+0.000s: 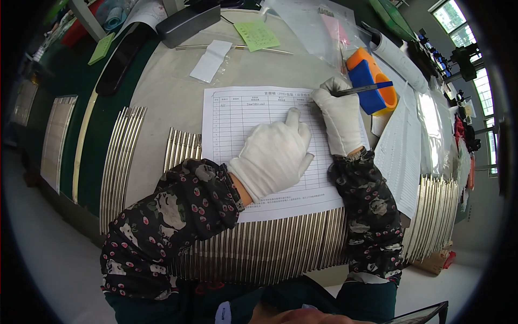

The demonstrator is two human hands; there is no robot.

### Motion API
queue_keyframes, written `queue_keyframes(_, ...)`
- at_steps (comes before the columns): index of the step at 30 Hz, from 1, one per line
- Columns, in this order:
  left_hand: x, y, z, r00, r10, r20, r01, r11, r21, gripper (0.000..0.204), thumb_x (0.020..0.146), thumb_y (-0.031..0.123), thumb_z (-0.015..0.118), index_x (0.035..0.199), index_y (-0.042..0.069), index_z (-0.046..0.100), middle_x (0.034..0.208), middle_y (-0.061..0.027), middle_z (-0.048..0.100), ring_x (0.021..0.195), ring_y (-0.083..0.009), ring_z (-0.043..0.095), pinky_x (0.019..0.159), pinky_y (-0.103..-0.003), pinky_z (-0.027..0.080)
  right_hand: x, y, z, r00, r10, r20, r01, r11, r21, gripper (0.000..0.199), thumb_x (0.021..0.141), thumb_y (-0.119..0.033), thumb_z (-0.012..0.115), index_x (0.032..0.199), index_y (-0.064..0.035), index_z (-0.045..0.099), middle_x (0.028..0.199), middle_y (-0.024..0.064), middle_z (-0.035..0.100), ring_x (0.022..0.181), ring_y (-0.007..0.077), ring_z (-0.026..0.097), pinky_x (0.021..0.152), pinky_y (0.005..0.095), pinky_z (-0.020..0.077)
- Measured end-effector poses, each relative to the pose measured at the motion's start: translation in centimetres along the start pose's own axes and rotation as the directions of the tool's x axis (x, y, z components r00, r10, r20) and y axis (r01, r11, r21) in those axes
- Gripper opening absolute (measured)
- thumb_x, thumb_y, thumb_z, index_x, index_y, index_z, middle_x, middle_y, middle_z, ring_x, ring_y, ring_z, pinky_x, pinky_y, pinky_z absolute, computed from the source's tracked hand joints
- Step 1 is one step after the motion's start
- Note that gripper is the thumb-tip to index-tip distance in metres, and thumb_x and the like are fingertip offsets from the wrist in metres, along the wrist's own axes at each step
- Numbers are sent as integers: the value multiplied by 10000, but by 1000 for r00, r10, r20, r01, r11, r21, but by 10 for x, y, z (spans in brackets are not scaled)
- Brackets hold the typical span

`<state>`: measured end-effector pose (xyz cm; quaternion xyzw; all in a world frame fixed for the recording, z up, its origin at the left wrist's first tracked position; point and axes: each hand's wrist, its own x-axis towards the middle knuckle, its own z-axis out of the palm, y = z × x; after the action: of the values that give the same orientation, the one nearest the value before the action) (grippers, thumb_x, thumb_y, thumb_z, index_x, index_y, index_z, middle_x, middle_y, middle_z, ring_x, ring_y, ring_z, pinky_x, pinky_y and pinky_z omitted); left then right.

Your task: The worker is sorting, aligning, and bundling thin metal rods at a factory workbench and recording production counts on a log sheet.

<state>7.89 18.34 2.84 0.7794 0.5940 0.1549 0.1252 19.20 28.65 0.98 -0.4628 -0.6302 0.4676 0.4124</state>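
Clear plastic bags [315, 29], perhaps packaging, behind green label [257, 35].

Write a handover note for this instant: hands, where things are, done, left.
Left hand: gloved, flat on the printed form, pinning it.
Right hand: gloved, holds a dark pen, tip at the form's upper right.
The form lies over rows of metal rods; an orange and blue block is beside the right hand.
Done: one top row carries writing.
Left: the rows below look blank.
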Motion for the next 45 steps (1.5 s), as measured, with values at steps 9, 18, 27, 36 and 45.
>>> queue_keyframes(9, -8, -1, 2, 1000, -1, -9, 1, 1000, 5, 342, 743, 230, 619, 871, -67, 508, 1044, -226, 497, 670, -283, 615, 553, -345, 516, -9, -57, -32, 986, 48, -162, 1, 958, 287, 113, 803, -151, 573, 727, -73, 542, 596, 28, 573, 454, 41, 440, 434, 164, 317)
queue_keyframes(18, 0, 1, 1, 1000, 29, -5, -29, 998, 55, 323, 747, 231, 616, 857, -52, 505, 987, -200, 502, 656, -283, 608, 558, -358, 512, -48, -77, -94, 981, 9, -196, 55, 946, 319, 98, 850, -138, 555, 787, -72, 519, 612, 33, 561, 440, 28, 400, 413, 144, 282)
queue_keyframes(27, -27, 19, -28, 931, 341, -126, -333, 939, 82, 303, 712, 195, 644, 894, -14, 521, 828, -98, 520, 584, -232, 547, 483, -325, 442, -125, -67, -132, 967, 120, -225, -69, 973, 222, 107, 856, -168, 560, 835, -66, 533, 572, 13, 537, 399, 23, 370, 377, 154, 251)
queue_keyframes(36, -139, 26, -80, -36, 855, -518, -914, 181, 362, 164, 718, -11, 539, 790, 70, 416, 502, -104, 479, 383, -158, 441, 318, -260, 303, -179, -46, -165, 922, 130, -365, -51, 974, 219, 150, 901, -184, 512, 912, -36, 530, 554, 15, 502, 404, 35, 353, 384, 164, 262)
queue_keyframes(45, -143, 32, -78, -9, 820, -572, -925, 210, 316, 167, 724, -16, 533, 778, 75, 403, 505, -107, 482, 383, -152, 439, 317, -257, 302, -176, -42, -157, 933, 194, -302, -114, 958, 263, 147, 877, -169, 535, 884, -23, 536, 562, 13, 502, 417, 33, 368, 397, 163, 275)
